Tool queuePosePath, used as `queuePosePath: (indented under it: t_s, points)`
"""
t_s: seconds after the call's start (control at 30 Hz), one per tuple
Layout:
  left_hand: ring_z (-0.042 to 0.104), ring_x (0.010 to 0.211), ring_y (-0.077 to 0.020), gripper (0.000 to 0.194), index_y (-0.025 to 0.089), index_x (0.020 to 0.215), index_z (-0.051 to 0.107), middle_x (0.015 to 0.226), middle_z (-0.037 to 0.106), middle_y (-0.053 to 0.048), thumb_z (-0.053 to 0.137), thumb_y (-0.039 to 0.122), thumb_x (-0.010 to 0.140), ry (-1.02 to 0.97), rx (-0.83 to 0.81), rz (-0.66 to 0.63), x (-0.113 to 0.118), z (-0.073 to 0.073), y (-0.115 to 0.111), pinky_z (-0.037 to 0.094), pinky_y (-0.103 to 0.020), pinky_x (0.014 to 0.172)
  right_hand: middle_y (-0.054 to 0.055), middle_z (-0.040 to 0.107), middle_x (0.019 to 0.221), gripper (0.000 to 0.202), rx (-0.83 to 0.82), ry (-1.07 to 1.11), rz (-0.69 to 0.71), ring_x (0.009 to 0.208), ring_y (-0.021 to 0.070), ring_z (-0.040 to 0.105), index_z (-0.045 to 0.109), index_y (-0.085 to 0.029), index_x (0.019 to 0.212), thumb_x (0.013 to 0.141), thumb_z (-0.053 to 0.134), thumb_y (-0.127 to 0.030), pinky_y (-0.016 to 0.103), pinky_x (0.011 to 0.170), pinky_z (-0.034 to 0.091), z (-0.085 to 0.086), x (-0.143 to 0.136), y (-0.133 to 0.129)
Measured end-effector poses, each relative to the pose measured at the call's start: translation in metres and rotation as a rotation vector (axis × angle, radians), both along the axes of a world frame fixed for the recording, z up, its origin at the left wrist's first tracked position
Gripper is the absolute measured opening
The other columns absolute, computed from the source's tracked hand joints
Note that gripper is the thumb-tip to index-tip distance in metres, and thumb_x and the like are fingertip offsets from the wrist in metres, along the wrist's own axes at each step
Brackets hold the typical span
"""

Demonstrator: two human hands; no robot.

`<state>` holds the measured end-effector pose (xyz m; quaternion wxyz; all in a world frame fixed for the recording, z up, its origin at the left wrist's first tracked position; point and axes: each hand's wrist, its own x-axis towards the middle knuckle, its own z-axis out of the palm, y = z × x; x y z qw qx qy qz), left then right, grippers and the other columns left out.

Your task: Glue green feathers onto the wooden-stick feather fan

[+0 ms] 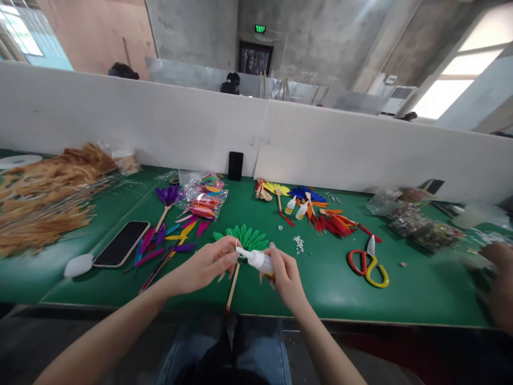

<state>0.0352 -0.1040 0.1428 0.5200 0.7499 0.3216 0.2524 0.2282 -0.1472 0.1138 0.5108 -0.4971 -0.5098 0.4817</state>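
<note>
In my right hand (284, 270) is a small white glue bottle (260, 261), its nozzle pointing left. My left hand (218, 259) is closed in a pinch at the nozzle's tip; a thin white bit shows at its fingertips, too small to name. Just beyond both hands, a fan of green feathers (246, 235) lies on the table, with a wooden stick (233, 286) running from it toward me. A scatter of small white beads (298, 244) lies to the right of my right hand.
Red-and-yellow scissors (371, 264) lie at right, near another person's blurred hand (499, 272). Two glue bottles (302, 210) stand by coloured feather fans. At left are loose feathers (160, 243), a phone (122, 243) and brown fibres (52, 182). A white partition (180, 128) edges the green table.
</note>
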Motion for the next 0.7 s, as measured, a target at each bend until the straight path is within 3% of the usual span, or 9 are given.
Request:
queuePosePath:
  t_s: [0.1,0.2,0.33,0.43,0.57,0.7]
  points:
    - [0.047,0.050,-0.0076,0.030,0.017,0.081,0.050,0.062,0.052,0.004,0.034,0.039,0.092,-0.009,0.072,0.041,0.005,0.003,-0.010,0.038,-0.018,0.049,-0.001,0.052,0.043,0.052,0.013,0.025,0.030,0.033,0.0064,0.037,0.062,-0.014,0.071,0.086,0.039,-0.058,0.018,0.033,0.025,0.002,-0.003,-0.002]
    - [0.044,0.046,-0.0060,0.031,0.017,0.069,0.048,0.056,0.049,0.004,0.034,0.031,0.093,-0.032,0.260,0.104,0.008,0.001,-0.012,0.036,-0.017,0.047,-0.001,0.053,0.042,0.052,-0.024,0.082,0.046,0.031,0.0065,0.036,0.060,-0.015,0.070,0.085,0.038,-0.059,0.018,0.031,0.024,0.004,-0.005,-0.002]
    - [0.048,0.051,-0.0070,0.006,0.018,0.087,0.052,0.063,0.054,0.004,0.047,0.022,0.087,-0.052,0.574,0.213,0.010,-0.007,-0.012,0.039,-0.017,0.050,-0.002,0.050,0.040,0.053,-0.048,0.154,0.063,0.029,0.0061,0.033,0.057,-0.017,0.063,0.084,0.037,-0.061,0.019,0.030,0.023,0.004,-0.007,-0.002]
    - [0.049,0.055,-0.0079,0.021,0.019,0.103,0.048,0.072,0.057,0.002,0.053,0.018,0.083,-0.039,0.726,0.207,0.010,-0.009,-0.013,0.041,-0.017,0.051,-0.001,0.050,0.040,0.052,-0.053,0.168,0.062,0.029,0.0066,0.034,0.056,-0.018,0.062,0.084,0.037,-0.061,0.019,0.030,0.023,0.005,-0.007,-0.003]
    - [0.050,0.056,-0.0081,0.013,0.019,0.095,0.051,0.070,0.056,0.002,0.048,0.013,0.083,0.031,0.758,0.154,0.010,-0.004,-0.016,0.042,-0.017,0.053,-0.001,0.050,0.040,0.051,-0.042,0.159,0.073,0.029,0.0069,0.034,0.057,-0.018,0.063,0.085,0.037,-0.059,0.020,0.030,0.023,0.006,-0.005,-0.005]
    - [0.053,0.059,-0.0095,0.015,0.018,0.096,0.055,0.075,0.062,-0.001,0.045,0.017,0.085,-0.012,0.631,0.178,0.014,-0.001,-0.019,0.044,-0.019,0.055,-0.001,0.052,0.042,0.051,-0.022,0.130,0.097,0.029,0.0073,0.036,0.058,-0.017,0.065,0.085,0.037,-0.059,0.019,0.031,0.025,0.006,-0.006,-0.009]
